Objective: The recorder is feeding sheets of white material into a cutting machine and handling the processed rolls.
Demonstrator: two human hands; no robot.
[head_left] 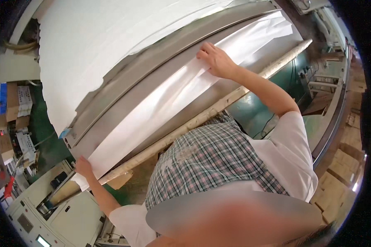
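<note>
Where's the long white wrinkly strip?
In the head view, the long white wrinkled strip slants mid-picture across the grey metal surface, with the left hand near its lower-left end and the right hand on its upper edge.

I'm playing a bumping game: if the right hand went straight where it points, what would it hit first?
The right hand would probably meet the long grey metal bar first, though depth is unclear: it might pass above.
</note>
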